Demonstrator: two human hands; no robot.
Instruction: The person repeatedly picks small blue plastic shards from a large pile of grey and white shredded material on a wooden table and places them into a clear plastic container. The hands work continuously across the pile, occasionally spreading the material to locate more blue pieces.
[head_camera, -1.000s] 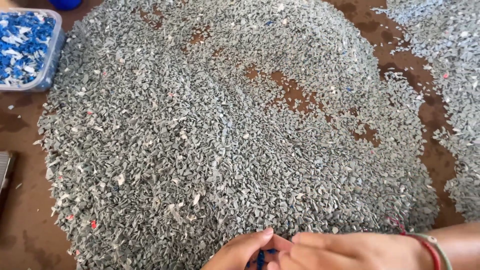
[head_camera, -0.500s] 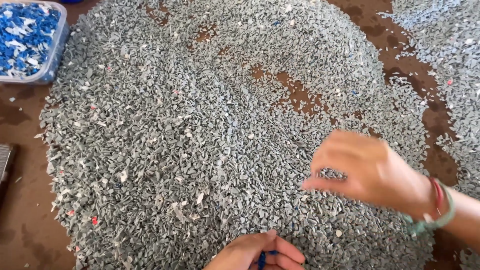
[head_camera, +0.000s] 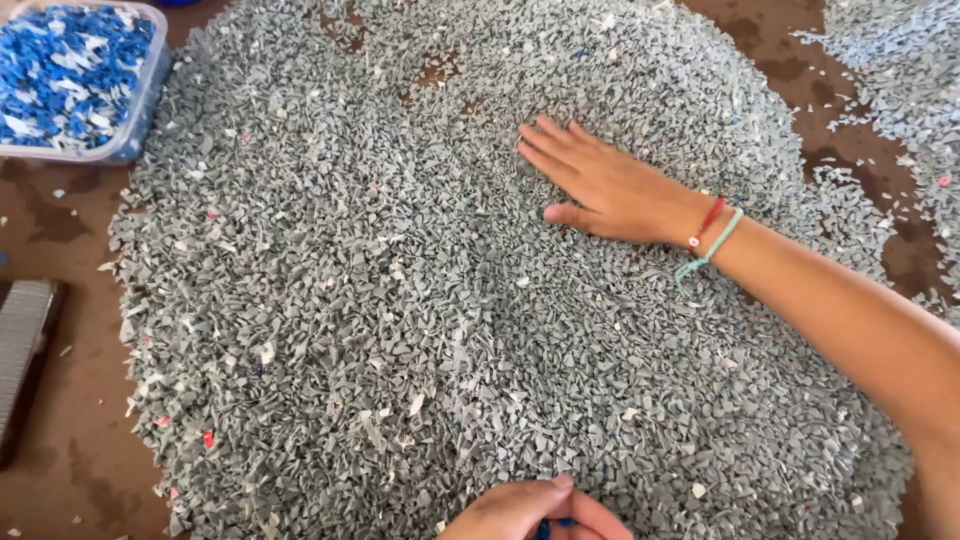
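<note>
Grey plastic flakes form a broad, shallow heap that covers most of the brown work surface. We see a few white, red and blue chips scattered through it.

Right hand: laid flat, palm down, on the upper part of the heap, fingers extended and close together, thumb pointing back toward the wearer. It grips nothing. Red and pale green cord bracelets sit at the wrist, and the forearm crosses the heap from the right edge.

Left hand: at the bottom edge, only partly in frame. Its fingers are curled together around a small blue piece; we take this to be a blue chip, though most of it is hidden.

Clear plastic tub: at the upper left corner, just beside the heap, filled with blue and white flakes.

Second grey heap: at the upper right, apart from the main one.

Ribbed grey object: at the left edge.
</note>
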